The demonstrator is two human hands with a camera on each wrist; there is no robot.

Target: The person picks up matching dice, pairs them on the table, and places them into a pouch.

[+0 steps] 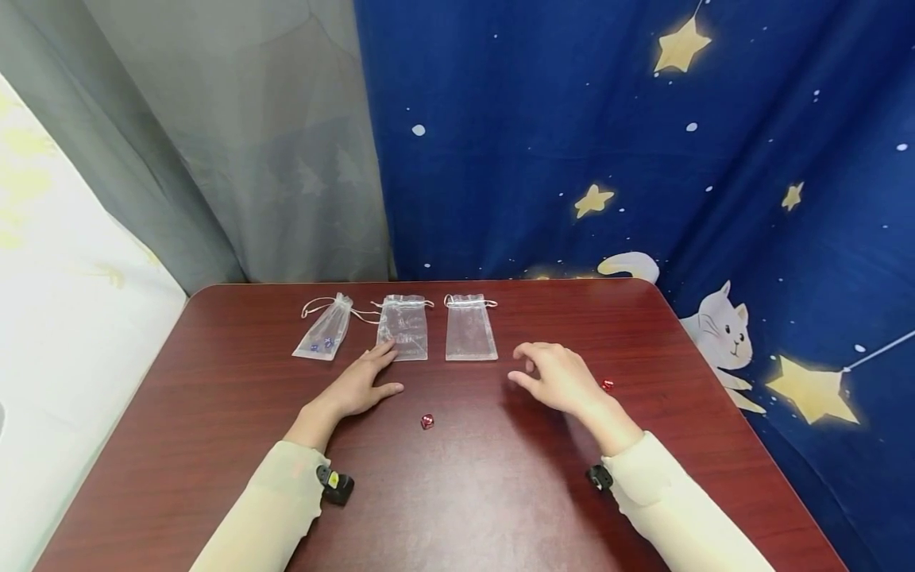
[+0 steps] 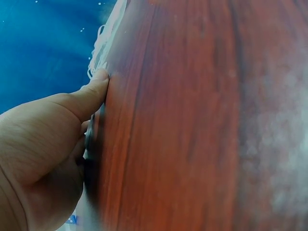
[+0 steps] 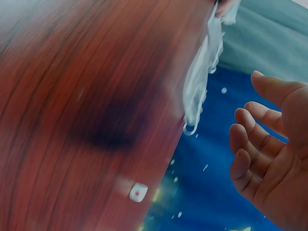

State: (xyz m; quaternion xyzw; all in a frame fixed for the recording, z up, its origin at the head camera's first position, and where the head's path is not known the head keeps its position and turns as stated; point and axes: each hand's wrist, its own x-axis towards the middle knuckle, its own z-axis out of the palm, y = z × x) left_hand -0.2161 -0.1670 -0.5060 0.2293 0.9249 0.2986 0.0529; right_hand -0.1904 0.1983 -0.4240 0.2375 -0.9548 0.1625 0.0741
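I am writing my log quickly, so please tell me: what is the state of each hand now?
Left hand: open, fingers over a corner of the middle pouch, holding nothing.
Right hand: open, fingers loosely bent above the table, holding nothing.

In the head view we get bright light, the white backdrop (image 1: pixel 64 342) at left nearly washed out. Glare pales the tabletop (image 1: pixel 457 500); a soft shadow lies beside the right sleeve (image 1: pixel 679 500). Through the right wrist camera we see a dark, blurry shadow and a smeared die (image 3: pixel 138 192).
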